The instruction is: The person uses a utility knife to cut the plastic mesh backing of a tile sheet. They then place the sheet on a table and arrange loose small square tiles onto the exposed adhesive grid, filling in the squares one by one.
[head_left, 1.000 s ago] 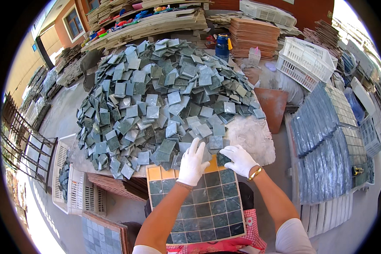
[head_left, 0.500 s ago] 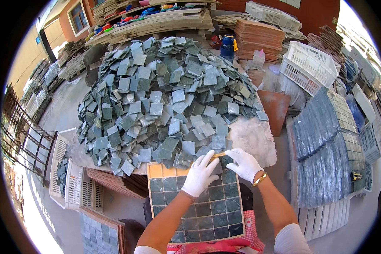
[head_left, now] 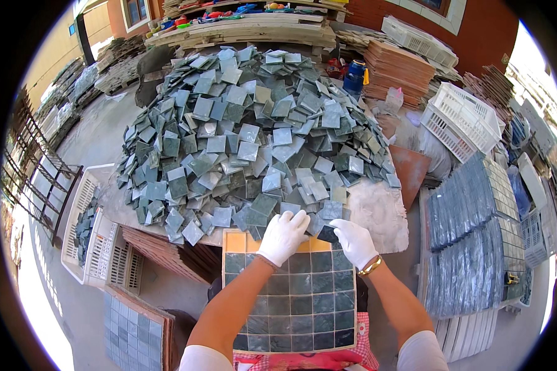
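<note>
A yellow gridded tray [head_left: 234,242] lies across my lap, its rows filled with dark green square stone tiles [head_left: 291,303]; bare yellow shows along its far row. My left hand [head_left: 283,238], in a white glove, is over the tray's far edge, fingers curled together at the pile's near side. What lies under those fingertips is hidden. Also gloved, my right hand [head_left: 354,243] pinches a dark tile [head_left: 328,234] at the tray's far right corner. Beyond both hands rises a big heap of loose green-grey tiles [head_left: 247,148] on a table.
White plastic crates stand at the left [head_left: 108,253] and far right [head_left: 461,117]. Stacked tiled sheets [head_left: 470,229] fill the right side. A tiled panel [head_left: 133,334] leans at lower left. Brown boards [head_left: 167,256] sit under the table, whose pale corner [head_left: 377,213] shows at right.
My left hand has moved from over the tray's far row to the near edge of the tile heap, its spread fingers now curled. My right hand stays near the tray's far right corner.
</note>
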Available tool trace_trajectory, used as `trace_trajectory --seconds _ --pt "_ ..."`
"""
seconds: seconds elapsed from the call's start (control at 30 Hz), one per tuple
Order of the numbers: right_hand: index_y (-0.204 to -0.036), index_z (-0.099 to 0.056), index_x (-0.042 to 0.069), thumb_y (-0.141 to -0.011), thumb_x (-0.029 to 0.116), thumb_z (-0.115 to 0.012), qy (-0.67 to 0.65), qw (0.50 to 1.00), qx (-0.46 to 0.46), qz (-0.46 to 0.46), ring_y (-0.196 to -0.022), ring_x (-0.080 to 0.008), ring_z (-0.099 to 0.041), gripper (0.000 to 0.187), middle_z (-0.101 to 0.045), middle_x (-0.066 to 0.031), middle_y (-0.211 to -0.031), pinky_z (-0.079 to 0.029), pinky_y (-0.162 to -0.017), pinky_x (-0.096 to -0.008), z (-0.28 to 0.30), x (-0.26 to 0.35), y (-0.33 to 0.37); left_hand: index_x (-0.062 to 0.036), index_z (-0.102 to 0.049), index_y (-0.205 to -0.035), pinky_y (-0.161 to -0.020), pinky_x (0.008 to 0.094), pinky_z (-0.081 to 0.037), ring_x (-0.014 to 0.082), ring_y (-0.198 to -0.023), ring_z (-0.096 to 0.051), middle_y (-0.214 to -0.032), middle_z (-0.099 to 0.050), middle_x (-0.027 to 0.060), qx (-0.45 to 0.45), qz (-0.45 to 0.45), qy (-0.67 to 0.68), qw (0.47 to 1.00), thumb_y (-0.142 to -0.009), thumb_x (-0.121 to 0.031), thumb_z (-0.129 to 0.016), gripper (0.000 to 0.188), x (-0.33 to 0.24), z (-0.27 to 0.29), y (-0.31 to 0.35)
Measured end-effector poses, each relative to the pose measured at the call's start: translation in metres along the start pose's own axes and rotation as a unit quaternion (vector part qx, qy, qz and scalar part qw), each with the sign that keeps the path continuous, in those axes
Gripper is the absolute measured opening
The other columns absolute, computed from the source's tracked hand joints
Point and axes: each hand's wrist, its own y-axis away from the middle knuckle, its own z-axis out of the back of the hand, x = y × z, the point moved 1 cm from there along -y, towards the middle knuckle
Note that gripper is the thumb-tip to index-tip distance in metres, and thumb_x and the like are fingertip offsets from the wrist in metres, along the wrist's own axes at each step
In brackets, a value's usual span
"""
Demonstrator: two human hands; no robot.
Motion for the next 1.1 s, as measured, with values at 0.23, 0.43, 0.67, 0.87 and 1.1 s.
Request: trace_trajectory --seconds 0.23,0.43,0.67,0.87,1.1 --pt "-0.106 -0.062 0.008 -0.088 0.019 -0.058 -0.037 0.986 0.126 -0.102 -0.087 -0.0345 -0.062 0.021 -0.064 -0.0138 -0.099 -0.050 -0.077 -0.0385 0.003 0.007 -0.013 -0.0100 -0.057 -0.097 -0.064 0.0384 -0.049 0.0267 -0.076 -0.060 -0.087 -0.055 0.0065 -0.052 0.043 0.068 0.995 -0.083 -0.024 -0.063 0.021 0.011 -0.008 -0.021" --pt "-0.117 -0.057 0.006 -0.080 0.028 -0.068 0.061 0.987 0.146 0.020 -0.104 -0.0333 -0.057 0.045 -0.054 -0.0139 -0.120 -0.048 -0.088 -0.0399 -0.006 0.018 0.001 -0.0075 -0.059 -0.101 -0.067 0.0415 -0.049 0.0338 -0.080 -0.061 -0.088 -0.060 0.0129 -0.073 0.082 0.246 0.963 -0.086 -0.016 -0.059 0.017 0.022 -0.008 -0.023" --pt "-0.118 -0.055 0.005 -0.074 0.034 -0.071 0.117 0.975 0.186 -0.044 -0.100 -0.0339 -0.058 0.055 -0.053 -0.0154 -0.113 -0.049 -0.085 -0.0410 -0.008 0.022 -0.006 -0.0107 -0.056 -0.092 -0.063 0.0435 -0.048 0.0344 -0.075 -0.061 -0.077 -0.058 0.0138 -0.105 0.099 0.205 0.968 -0.085 -0.016 -0.058 0.009 0.023 -0.004 -0.019" --pt "-0.115 -0.054 0.008 -0.071 0.029 -0.074 0.119 0.989 0.032 -0.078 -0.098 -0.0325 -0.059 0.053 -0.053 -0.0138 -0.113 -0.050 -0.082 -0.0408 0.010 0.017 -0.026 -0.0021 -0.067 -0.095 -0.057 0.0264 -0.048 0.0139 -0.058 -0.061 -0.073 -0.066 0.0093 -0.219 0.274 0.390 0.852 -0.081 -0.006 -0.063 0.015 0.041 0.016 -0.012" --pt "-0.121 -0.052 0.010 -0.076 0.018 -0.071 0.082 0.996 0.036 0.023 -0.104 -0.0328 -0.057 0.050 -0.053 -0.0114 -0.119 -0.049 -0.086 -0.0394 -0.011 0.038 -0.053 -0.0005 -0.065 -0.099 -0.054 0.0205 -0.043 0.0065 -0.059 -0.055 -0.077 -0.062 0.0010 -0.210 0.390 0.564 0.697 -0.085 -0.005 -0.059 0.016 0.062 0.029 0.021"
